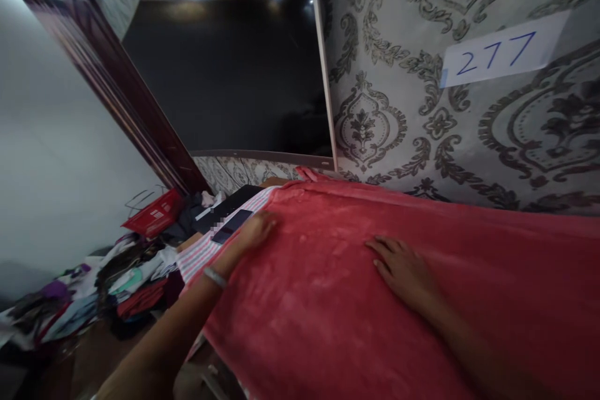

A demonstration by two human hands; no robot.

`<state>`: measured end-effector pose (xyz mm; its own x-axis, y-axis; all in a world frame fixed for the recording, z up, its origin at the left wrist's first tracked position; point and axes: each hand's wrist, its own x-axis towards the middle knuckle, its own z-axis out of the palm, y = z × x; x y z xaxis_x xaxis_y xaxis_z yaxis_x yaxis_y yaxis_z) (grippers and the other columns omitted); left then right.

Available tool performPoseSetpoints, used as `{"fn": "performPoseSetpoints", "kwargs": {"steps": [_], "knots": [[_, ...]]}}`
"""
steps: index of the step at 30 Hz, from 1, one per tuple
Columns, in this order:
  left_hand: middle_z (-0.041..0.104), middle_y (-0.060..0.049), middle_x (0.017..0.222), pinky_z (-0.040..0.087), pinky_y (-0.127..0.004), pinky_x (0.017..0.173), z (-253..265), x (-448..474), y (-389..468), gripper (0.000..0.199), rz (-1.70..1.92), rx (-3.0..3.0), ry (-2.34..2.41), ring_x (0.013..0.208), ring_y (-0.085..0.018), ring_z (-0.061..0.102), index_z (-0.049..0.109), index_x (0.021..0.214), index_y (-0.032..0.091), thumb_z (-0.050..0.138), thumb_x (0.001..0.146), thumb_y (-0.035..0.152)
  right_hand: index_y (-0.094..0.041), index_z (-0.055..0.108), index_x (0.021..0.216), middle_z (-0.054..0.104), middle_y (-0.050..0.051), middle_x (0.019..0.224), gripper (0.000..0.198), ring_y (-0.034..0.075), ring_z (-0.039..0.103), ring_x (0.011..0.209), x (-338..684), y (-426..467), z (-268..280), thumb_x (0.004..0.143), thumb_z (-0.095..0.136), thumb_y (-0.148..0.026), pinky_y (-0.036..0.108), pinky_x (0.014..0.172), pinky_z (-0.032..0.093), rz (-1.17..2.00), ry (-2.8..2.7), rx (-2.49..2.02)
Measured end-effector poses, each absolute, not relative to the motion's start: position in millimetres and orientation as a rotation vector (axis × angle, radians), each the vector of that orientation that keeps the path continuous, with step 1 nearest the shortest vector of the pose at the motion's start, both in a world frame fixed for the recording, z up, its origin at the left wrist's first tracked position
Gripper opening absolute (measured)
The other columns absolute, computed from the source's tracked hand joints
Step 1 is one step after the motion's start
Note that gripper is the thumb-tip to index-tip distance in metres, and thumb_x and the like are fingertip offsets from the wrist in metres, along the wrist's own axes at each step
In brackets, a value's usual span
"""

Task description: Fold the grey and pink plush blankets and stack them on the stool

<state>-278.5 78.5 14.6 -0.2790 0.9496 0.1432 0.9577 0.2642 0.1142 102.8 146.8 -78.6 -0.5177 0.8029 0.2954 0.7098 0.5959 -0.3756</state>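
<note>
Both hands on red cloth laid over a surface, one by its left edge, one out in the middle.
Red cloth (304, 300) covers most of the surface, far edge running along the wall, right end out of frame. Left hand (255, 229) on the cloth near its left edge, fingers curled and blurred; can't tell if it pinches fabric. Likely there to control that edge. Right hand (404, 270) palm down, fingers loosely spread, nothing gripped; probably steadying or flattening the fabric, since faint wrinkles show between the hands. Striped cloth (197, 257) sticks out past the red cloth's left edge, seemingly an underlayer. Dark phone (233, 227) lies on the stripes, just beside left hand, presumably set there to keep off the red cloth.
</note>
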Motion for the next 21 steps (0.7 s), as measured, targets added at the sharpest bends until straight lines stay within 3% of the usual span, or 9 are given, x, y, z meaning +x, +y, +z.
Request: {"fn": "performPoseSetpoints", "kwargs": {"steps": [3, 6, 11, 16, 21], "knots": [[0.047, -0.005, 0.155, 0.030, -0.036, 0.120, -20, -273, 30, 0.052, -0.165, -2.081, -2.274, 0.144, -0.020, 0.041, 0.049, 0.147, 0.028, 0.043, 0.098, 0.042, -0.028, 0.062, 0.134, 0.058, 0.009, 0.140, 0.047, 0.030, 0.051, 0.126, 104, 151, -86, 0.094, 0.036, -0.031, 0.050, 0.101, 0.044, 0.260, -2.397, -1.198], [0.033, -0.006, 0.162, 0.023, -0.043, 0.124, -41, -275, 4, 0.055, -0.118, -2.042, -2.284, 0.150, -0.020, 0.029, 0.036, 0.154, 0.028, 0.034, 0.101, 0.044, -0.026, 0.062, 0.135, 0.057, 0.010, 0.141, 0.049, 0.030, 0.052, 0.126, 106, 156, -93, 0.095, 0.034, -0.034, 0.050, 0.102, 0.044, 0.257, -2.409, -1.182], [0.034, -0.012, 0.161, 0.022, -0.044, 0.124, -46, -280, -17, 0.057, -0.143, -1.956, -2.347, 0.151, -0.023, 0.028, 0.039, 0.153, 0.021, 0.032, 0.102, 0.045, -0.026, 0.061, 0.136, 0.056, 0.011, 0.142, 0.051, 0.030, 0.051, 0.127, 110, 162, -99, 0.095, 0.033, -0.038, 0.051, 0.103, 0.044, 0.304, -2.443, -1.141], [0.026, -0.007, 0.165, 0.018, -0.054, 0.122, -41, -290, -63, 0.058, -0.072, -1.693, -2.538, 0.153, -0.028, 0.020, 0.033, 0.156, 0.028, 0.035, 0.101, 0.046, -0.026, 0.060, 0.137, 0.055, 0.010, 0.144, 0.052, 0.030, 0.050, 0.130, 115, 162, -102, 0.098, 0.029, -0.040, 0.050, 0.104, 0.044, 0.264, -2.451, -1.134], [0.028, -0.011, 0.164, 0.025, -0.056, 0.119, -31, -296, -102, 0.056, 0.029, -1.386, -2.721, 0.151, -0.034, 0.024, 0.037, 0.154, 0.024, 0.038, 0.101, 0.042, -0.019, 0.056, 0.142, 0.051, 0.013, 0.149, 0.053, 0.029, 0.049, 0.134, 108, 155, -92, 0.099, 0.028, -0.034, 0.048, 0.109, 0.042, 0.193, -2.522, -1.194]]}}
